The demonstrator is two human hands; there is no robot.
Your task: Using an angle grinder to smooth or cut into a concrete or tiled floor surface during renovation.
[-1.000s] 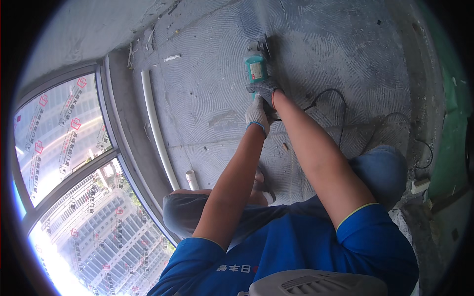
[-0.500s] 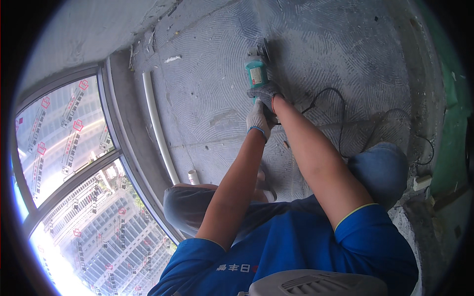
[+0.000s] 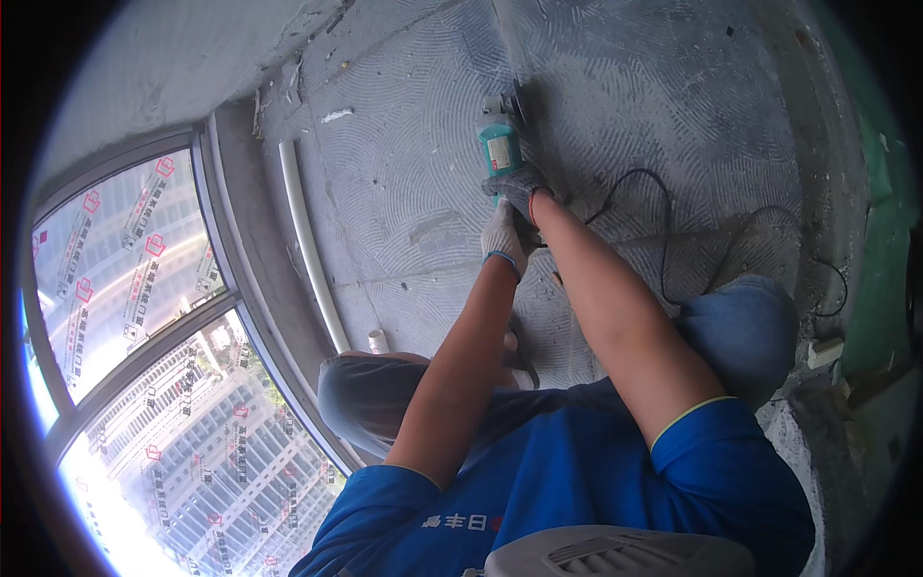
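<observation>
A teal angle grinder [image 3: 499, 144] is in both my gloved hands, its head pointing away from me over the concrete floor [image 3: 615, 125]. Its dark disc [image 3: 519, 102] stands on edge at the right of the head, at a pale line in the floor. My right hand [image 3: 521, 185], in a dark grey glove, is closed around the grinder's body. Behind it, my left hand [image 3: 502, 234], in a white knitted glove, is wrapped round the rear of the tool. The fingers of both hands are partly hidden.
A black power cord [image 3: 665, 221] loops over the floor at my right. A long white pipe [image 3: 310, 245] lies along the left wall, with a short white pipe piece [image 3: 378, 340] near my left knee. Windows [image 3: 130, 274] fill the left side. A green sheet [image 3: 880, 221] hangs at far right.
The grinder and both hands have shifted very slightly toward me. A pale groove beyond the disc shows more clearly now.
</observation>
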